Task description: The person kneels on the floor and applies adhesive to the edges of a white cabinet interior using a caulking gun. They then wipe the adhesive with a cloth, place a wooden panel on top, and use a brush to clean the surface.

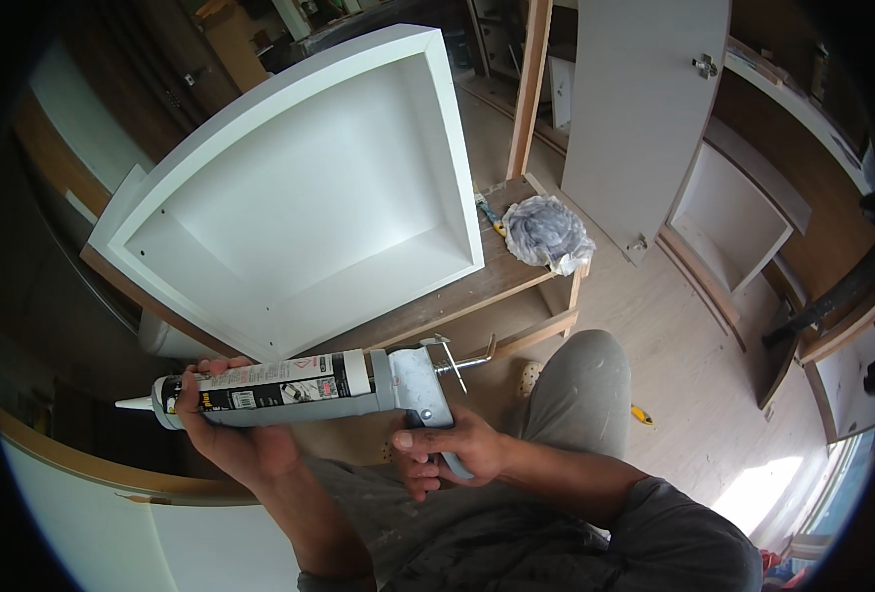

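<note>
A grey caulking gun (398, 380) lies across in front of me, loaded with a black and white sealant cartridge (284, 385) whose white nozzle (133, 404) points left. My left hand (235, 429) wraps round the front of the cartridge from below, fingers curled over it. Around the handle and trigger, my right hand (452, 449) is closed. A bent metal rod (482, 357) sticks out of the gun's back end to the right. Just beyond the gun stands a white open-fronted cabinet box (309, 178), its hollow side facing me.
The box rests on a worn wooden bench (496, 281). A crumpled plastic-wrapped bundle (548, 234) and a yellow-handled tool (491, 213) lie at the bench's right end. Further right are a pale cabinet door (645, 118) and another white box (731, 217). A yellow tool (642, 414) lies on the floor.
</note>
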`<state>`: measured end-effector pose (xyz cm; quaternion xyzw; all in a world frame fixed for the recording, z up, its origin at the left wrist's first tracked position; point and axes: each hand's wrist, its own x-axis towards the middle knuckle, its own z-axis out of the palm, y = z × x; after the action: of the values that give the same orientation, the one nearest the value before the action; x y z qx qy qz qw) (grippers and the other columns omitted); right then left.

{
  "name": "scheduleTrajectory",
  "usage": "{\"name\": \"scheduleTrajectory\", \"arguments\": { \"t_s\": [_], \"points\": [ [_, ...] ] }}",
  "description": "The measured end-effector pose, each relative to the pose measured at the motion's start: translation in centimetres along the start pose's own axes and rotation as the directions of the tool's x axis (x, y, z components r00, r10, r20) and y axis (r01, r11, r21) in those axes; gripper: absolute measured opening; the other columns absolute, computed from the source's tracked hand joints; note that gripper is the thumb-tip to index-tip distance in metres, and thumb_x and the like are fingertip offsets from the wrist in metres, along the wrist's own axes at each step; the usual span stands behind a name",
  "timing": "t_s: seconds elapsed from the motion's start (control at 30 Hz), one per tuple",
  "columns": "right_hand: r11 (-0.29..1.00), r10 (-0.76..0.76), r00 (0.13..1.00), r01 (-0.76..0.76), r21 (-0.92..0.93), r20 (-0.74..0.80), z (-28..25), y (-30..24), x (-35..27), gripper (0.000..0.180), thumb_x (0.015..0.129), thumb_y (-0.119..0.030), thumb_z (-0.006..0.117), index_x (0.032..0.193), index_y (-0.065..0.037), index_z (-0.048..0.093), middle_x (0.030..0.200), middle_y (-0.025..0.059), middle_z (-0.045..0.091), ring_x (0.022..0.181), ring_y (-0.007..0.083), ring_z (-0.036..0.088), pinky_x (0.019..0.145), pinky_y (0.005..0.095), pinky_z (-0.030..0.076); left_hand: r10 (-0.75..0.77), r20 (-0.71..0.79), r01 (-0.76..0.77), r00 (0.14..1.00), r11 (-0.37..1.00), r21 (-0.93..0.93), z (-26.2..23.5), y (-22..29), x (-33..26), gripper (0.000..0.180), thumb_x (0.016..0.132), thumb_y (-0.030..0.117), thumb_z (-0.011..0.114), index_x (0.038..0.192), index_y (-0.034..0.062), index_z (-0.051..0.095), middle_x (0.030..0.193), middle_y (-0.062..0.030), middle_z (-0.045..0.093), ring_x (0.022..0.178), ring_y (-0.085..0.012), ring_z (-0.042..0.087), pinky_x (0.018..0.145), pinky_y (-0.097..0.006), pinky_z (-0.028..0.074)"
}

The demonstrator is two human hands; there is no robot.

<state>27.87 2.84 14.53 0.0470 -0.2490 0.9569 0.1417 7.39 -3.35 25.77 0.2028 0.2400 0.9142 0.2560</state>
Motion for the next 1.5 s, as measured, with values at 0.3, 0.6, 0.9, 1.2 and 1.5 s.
{"name": "scheduleTrajectory", "arguments": {
  "t_s": [0.3,0.6,0.9,1.2,1.5],
  "points": [
    [1.000,0.022,0.999,-0.022,-0.013,-0.036,-0.7,0.0,-0.4,0.034,0.104,-0.027,0.062,0.078,-0.010,0.049,0.065,0.0068,0.047,0.056,0.0229,0.051,0.063,0.0453,0.052,0.052,-0.044,-0.050,0.998,0.998,0.038,1.1,-0.9,-1.0,0.014,0.095,0.016,0.070,0.102,0.0106,0.060,0.098,-0.0040,0.060,0.091,-0.0187,0.062,0.089,-0.037,0.054],
    [0.999,-0.004,1.000,0.004,-0.042,-0.010,-1.5,-0.1,-1.1,0.038,0.103,-0.031,0.064,0.077,-0.009,0.049,0.065,0.0071,0.048,0.056,0.0218,0.051,0.065,0.0470,0.052,-0.011,-0.113,0.003,0.994,0.998,-0.069,1.4,-1.4,-2.0,0.021,0.093,0.010,0.070,0.110,0.0129,0.056,0.102,-0.0033,0.059,0.094,-0.0179,0.061,0.095,-0.040,0.051],
    [1.000,0.007,1.000,-0.007,0.005,0.018,-3.5,0.6,-1.3,0.035,0.103,-0.033,0.062,0.082,-0.008,0.050,0.067,0.0059,0.047,0.059,0.0223,0.052,0.068,0.0490,0.054,-0.013,-0.139,0.006,0.990,0.999,-0.050,0.9,-2.1,-2.1,0.023,0.093,0.007,0.069,0.110,0.0124,0.056,0.101,-0.0037,0.059,0.091,-0.0184,0.062,0.091,-0.039,0.052],
    [0.960,0.008,0.918,-0.118,-0.255,-0.395,-5.4,1.2,-0.9,0.046,0.097,-0.048,0.069,0.112,-0.006,0.059,0.090,0.0075,0.061,0.082,0.0243,0.061,0.086,0.0433,0.053,0.057,-0.130,-0.052,0.990,0.998,0.039,-1.6,-4.2,-1.9,0.031,0.089,-0.005,0.069,0.109,0.0110,0.052,0.101,-0.0061,0.059,0.091,-0.0189,0.065,0.087,-0.038,0.056],
    [0.369,-0.634,0.746,0.059,-0.928,-0.205,0.4,-0.3,1.4,0.033,0.080,-0.004,0.088,0.106,-0.005,0.066,0.088,0.0008,0.058,0.078,0.0094,0.055,0.071,0.0270,0.048,0.182,0.088,-0.202,0.979,0.886,0.417,-7.6,-8.4,-2.8,0.045,0.082,-0.018,0.070,0.112,0.0093,0.051,0.107,-0.0066,0.055,0.095,-0.0153,0.060,0.091,-0.034,0.053]
  ]
}}
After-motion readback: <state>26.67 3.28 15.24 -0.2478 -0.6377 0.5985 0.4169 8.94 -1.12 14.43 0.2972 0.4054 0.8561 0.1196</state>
